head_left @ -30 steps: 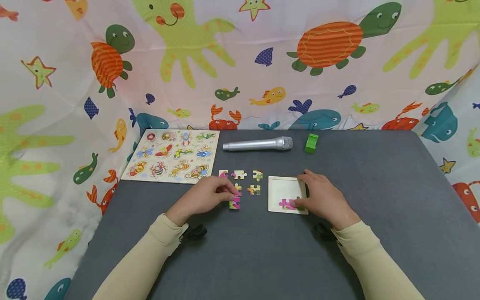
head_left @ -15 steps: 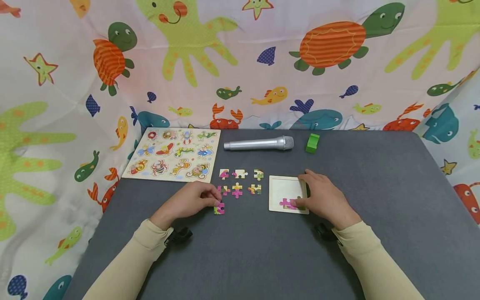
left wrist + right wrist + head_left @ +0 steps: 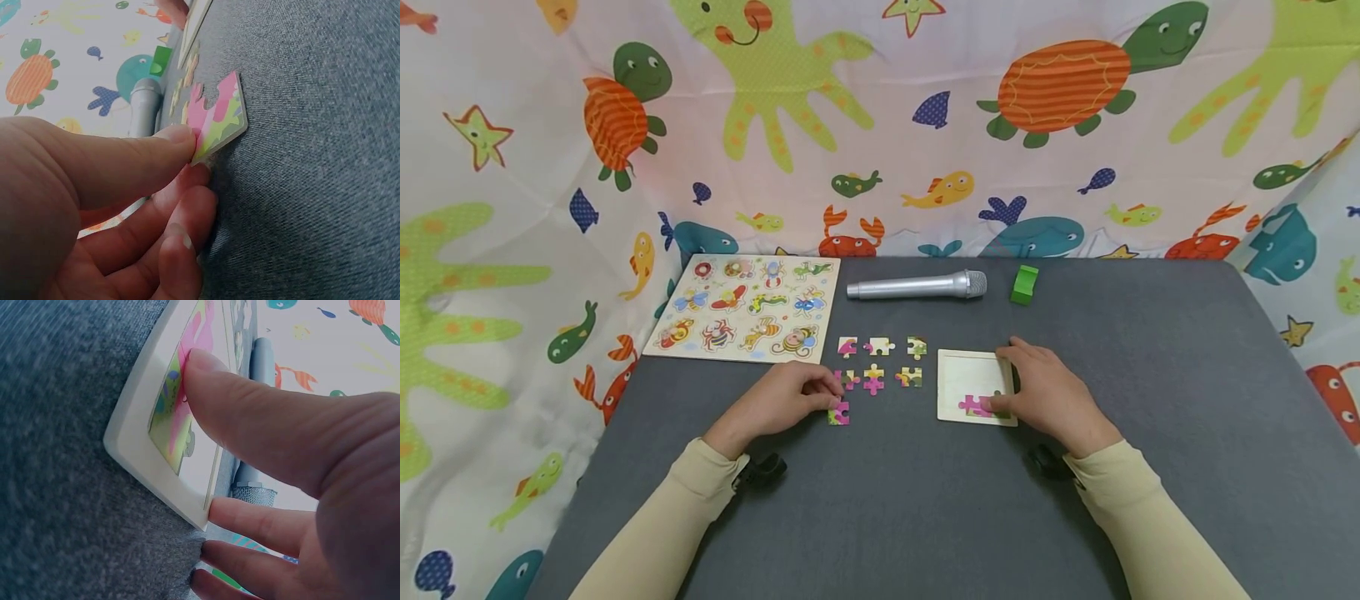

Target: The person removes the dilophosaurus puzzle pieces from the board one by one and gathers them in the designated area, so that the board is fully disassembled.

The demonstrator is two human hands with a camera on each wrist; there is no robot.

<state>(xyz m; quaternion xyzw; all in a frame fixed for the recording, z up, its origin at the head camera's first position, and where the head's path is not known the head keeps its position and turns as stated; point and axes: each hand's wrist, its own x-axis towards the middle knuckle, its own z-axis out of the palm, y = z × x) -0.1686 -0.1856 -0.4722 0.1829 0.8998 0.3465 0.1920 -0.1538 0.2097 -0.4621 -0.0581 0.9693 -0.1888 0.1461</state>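
In the head view, my left hand [image 3: 778,407] pinches a pink and green jigsaw piece [image 3: 219,115] between thumb and fingers. The piece is tilted close over the table, its straight-edged corner facing me. Several loose jigsaw pieces [image 3: 874,381] lie beyond it in two rows. My right hand [image 3: 1054,402] is at the right side of a square wooden puzzle tray [image 3: 961,367]. Its thumb presses on joined pink and green pieces [image 3: 167,422] in the tray's near right part, partly covering them. The index fingertip touches the tray's edge; the other fingers reach down beside it.
A wooden board with insect pictures [image 3: 700,337] lies at the back left. A silver microphone [image 3: 913,287] and a green block [image 3: 1024,285] are near the back edge of the grey table [image 3: 895,517]. A printed curtain [image 3: 880,125] hangs behind.
My left hand has moved left with the pinched piece, away from the middle loose pieces, and then stayed nearly still. The right hand and the tray have kept their place.
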